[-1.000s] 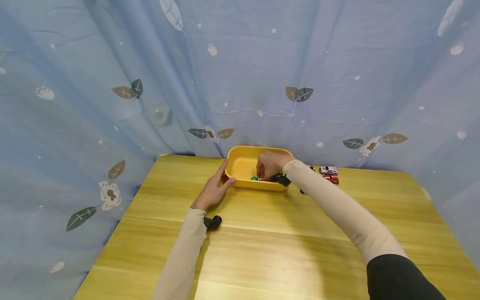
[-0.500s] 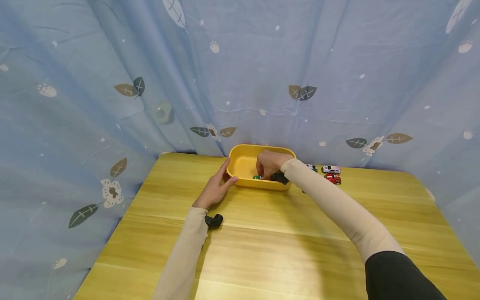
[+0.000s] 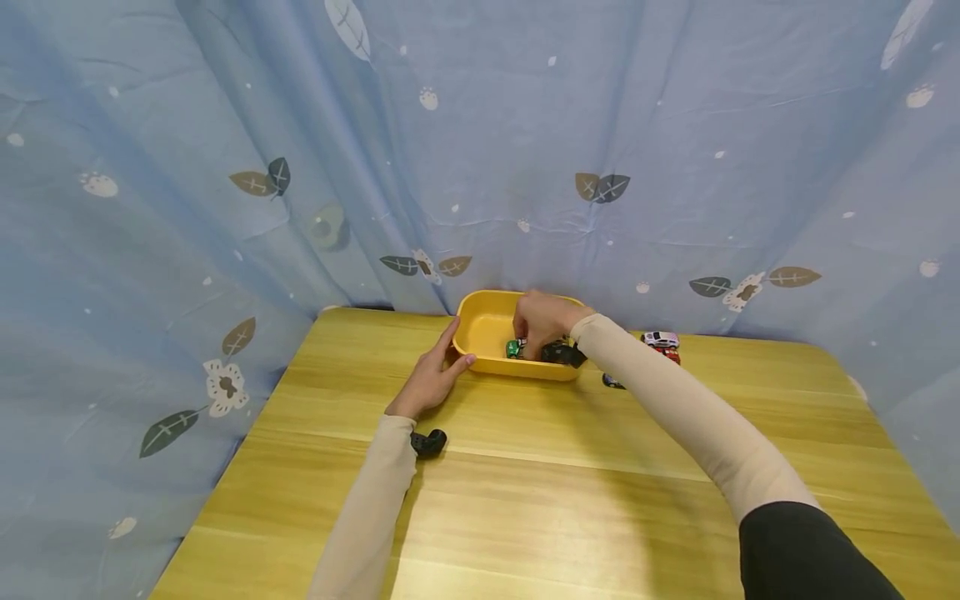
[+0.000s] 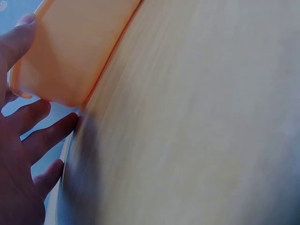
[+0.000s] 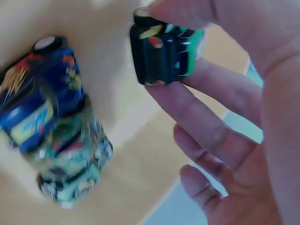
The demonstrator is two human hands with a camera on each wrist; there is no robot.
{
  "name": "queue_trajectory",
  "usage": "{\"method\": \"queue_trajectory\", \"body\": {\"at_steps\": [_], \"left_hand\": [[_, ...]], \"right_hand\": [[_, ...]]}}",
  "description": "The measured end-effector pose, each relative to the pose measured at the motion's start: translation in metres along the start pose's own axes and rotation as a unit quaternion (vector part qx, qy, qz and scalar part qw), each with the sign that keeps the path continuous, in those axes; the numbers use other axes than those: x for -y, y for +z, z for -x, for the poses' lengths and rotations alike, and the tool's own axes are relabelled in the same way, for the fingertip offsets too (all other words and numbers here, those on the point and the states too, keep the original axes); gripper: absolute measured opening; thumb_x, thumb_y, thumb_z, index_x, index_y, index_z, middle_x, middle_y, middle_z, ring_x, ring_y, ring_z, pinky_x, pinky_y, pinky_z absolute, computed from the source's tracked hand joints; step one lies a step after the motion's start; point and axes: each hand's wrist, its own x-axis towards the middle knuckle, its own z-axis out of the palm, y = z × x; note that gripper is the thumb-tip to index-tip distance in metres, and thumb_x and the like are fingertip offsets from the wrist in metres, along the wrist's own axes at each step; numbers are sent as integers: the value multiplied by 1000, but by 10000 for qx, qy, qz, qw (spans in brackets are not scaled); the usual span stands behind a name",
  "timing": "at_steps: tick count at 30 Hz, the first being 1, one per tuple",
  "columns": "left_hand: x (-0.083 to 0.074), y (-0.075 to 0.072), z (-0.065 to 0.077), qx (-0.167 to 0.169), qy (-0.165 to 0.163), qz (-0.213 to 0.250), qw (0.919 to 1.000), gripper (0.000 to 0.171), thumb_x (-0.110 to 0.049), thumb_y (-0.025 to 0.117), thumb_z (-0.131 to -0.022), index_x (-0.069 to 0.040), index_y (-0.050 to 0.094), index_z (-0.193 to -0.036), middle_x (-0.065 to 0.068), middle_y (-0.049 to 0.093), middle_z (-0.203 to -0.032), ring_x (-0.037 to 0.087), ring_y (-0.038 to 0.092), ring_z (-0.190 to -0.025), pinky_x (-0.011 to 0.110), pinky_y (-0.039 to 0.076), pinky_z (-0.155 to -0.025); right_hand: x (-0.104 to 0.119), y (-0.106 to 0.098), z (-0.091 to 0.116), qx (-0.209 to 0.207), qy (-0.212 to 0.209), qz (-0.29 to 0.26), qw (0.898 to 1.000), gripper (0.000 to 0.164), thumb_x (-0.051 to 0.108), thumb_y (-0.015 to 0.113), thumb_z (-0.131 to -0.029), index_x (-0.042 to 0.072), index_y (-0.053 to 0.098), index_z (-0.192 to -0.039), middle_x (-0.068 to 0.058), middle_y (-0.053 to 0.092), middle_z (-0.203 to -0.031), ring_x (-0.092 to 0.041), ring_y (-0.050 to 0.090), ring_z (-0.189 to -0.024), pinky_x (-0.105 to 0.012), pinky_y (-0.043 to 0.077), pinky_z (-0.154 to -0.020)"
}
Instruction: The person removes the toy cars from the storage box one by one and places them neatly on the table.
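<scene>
My left hand (image 3: 429, 382) holds the left front corner of a yellow plastic box (image 3: 495, 366). In the left wrist view its thumb lies against the box wall (image 4: 70, 56), with the other fingers spread beside it. Inside the box, my right hand (image 3: 546, 317) pinches a small green and black toy car (image 3: 513, 349) between thumb and fingers. The right wrist view shows this toy car (image 5: 161, 54) from one end, off the surface below it. A blue toy car (image 5: 42, 101) and patterned green ones (image 5: 70, 154) sit close together to its left, blurred.
Right of the box, partly behind the right sleeve, are a white toy car (image 3: 660, 339), a red one (image 3: 670, 355) and a dark one (image 3: 612, 381). A blue patterned curtain (image 3: 480, 150) hangs behind the wooden table (image 3: 525, 500).
My right hand has risen slightly inside the box, away from me, and more of the green toy car shows. The left hand keeps its place on the box.
</scene>
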Motion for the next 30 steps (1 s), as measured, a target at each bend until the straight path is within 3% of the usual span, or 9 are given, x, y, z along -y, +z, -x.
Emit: {"method": "queue_trajectory", "body": {"at_steps": [7, 13, 17, 23, 30], "left_hand": [[3, -1, 0, -31, -26, 20, 10000, 82, -51, 58, -108, -29, 13, -173, 17, 32, -173, 42, 37, -156, 60, 29, -129], [11, -6, -2, -15, 6, -35, 10000, 82, -51, 57, -108, -28, 14, -173, 19, 33, -172, 42, 38, -156, 59, 31, -128], [14, -11, -2, -62, 34, -43, 10000, 82, -49, 59, -108, -27, 14, -173, 19, 34, -172, 42, 38, -155, 60, 31, -128], [20, -19, 1, -123, 50, 17, 9999, 83, -48, 59, -108, -26, 12, -173, 22, 39, -168, 41, 41, -154, 59, 30, -128], [28, -26, 4, -180, 47, -4, 9998, 82, -47, 58, -108, -25, 13, -173, 23, 45, -164, 42, 42, -153, 60, 30, -127]], "right_hand": [[-11, -26, 32, -764, -186, 147, 9968, 28, 18, 92, -68, 9, 86, -93, -1, 81, -86, -15, 74, -81, -34, 63, -80], [-31, -44, 73, -1060, -40, -100, 9943, 33, 17, 96, -67, 6, 86, -96, -6, 82, -88, -15, 75, -78, -35, 65, -78], [-43, -50, 100, -1139, 227, 42, 9932, 28, 16, 95, -69, 8, 87, -95, -4, 82, -87, -17, 72, -84, -39, 58, -83], [-56, -49, 134, -1196, 521, 306, 9910, 26, 17, 93, -69, 12, 87, -93, 1, 81, -86, -22, 62, -98, -42, 55, -80], [-75, -31, 166, -1105, 679, 414, 9907, 26, 17, 95, -67, 14, 88, -92, 3, 80, -88, -26, 62, -99, -52, 58, -88]]}}
